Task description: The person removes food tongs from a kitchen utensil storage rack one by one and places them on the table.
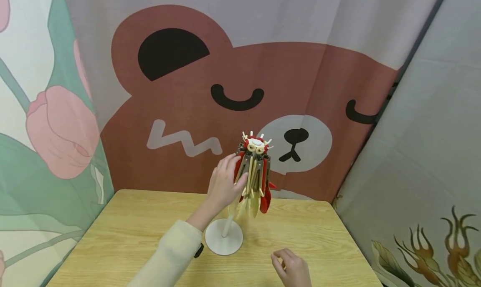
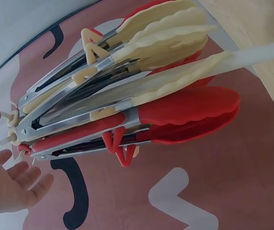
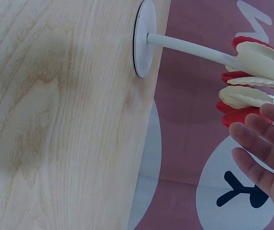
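Several kitchen tongs with metal arms hang by their loops from the top of a white stand (image 1: 224, 244). Some tongs have red heads (image 2: 189, 108), others have cream heads (image 2: 170, 40). My left hand (image 1: 225, 182) is at the left side of the hanging bunch in the head view. Its fingers are spread and relaxed in the left wrist view, beside the hooks, gripping nothing; whether it touches a tong cannot be told. Lower right, my right hand (image 1: 293, 268) hovers over the table's front part, fingers loosely bent and holding nothing.
The stand's round base rests on a light wooden table (image 1: 158, 220). Behind it hangs a curtain (image 1: 180, 107) printed with a bear's face. Flower-patterned cloths (image 1: 60, 132) hang along the left and right sides.
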A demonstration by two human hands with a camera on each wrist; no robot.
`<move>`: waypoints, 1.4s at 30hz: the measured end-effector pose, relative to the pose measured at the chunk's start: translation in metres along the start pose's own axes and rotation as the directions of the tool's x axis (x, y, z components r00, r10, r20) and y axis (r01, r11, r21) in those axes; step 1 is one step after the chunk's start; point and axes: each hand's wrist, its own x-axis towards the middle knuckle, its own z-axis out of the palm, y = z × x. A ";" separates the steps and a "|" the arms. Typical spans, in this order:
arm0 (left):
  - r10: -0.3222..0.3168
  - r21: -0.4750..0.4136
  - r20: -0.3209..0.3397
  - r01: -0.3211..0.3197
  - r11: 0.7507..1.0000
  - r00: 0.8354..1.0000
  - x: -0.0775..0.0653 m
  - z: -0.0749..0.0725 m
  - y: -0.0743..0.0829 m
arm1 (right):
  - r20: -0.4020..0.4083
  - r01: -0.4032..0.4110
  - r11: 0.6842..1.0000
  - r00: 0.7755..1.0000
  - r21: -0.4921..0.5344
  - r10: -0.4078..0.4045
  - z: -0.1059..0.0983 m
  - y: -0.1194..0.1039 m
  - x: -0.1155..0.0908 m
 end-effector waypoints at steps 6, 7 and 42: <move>-0.022 -0.003 -0.012 0.022 1.000 1.000 0.009 -0.001 0.002 | 0.006 -0.014 1.000 1.000 0.000 0.014 -0.001 -0.001 -0.001; -0.022 -0.003 -0.012 0.022 1.000 1.000 0.011 -0.001 0.002 | 0.008 -0.018 1.000 1.000 0.000 0.018 -0.001 -0.001 -0.001; -0.080 -0.048 0.039 0.082 0.996 0.996 0.058 0.003 -0.001 | 0.000 0.019 1.000 1.000 -0.014 -0.019 0.000 0.001 -0.008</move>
